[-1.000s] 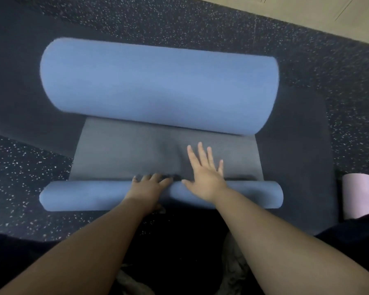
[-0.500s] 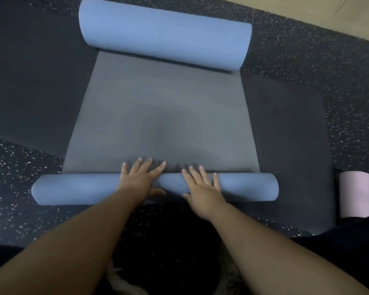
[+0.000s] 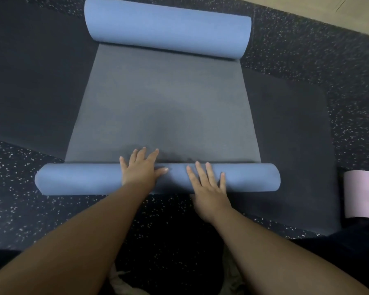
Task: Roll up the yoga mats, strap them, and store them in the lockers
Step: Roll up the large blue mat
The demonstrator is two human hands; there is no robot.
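Note:
A blue yoga mat with a grey inner face [image 3: 164,107] lies on the floor in front of me. Its near end is wound into a thin blue roll [image 3: 83,179] running left to right. Its far end is curled into a thicker blue roll [image 3: 168,28]. My left hand [image 3: 140,169] presses flat on the near roll, fingers straight and reaching onto the grey face. My right hand [image 3: 209,186] lies flat on the same roll to the right, fingers spread.
A dark mat [image 3: 290,128] lies spread under the blue one. A rolled pink mat [image 3: 361,193] sits at the right edge. The floor is black speckled rubber [image 3: 19,188], with pale wood flooring [image 3: 328,9] at the far right corner.
The far roll has run away from me, baring much more of the grey face. Both hands have settled flat on the near roll; the right hand slid back from the grey face.

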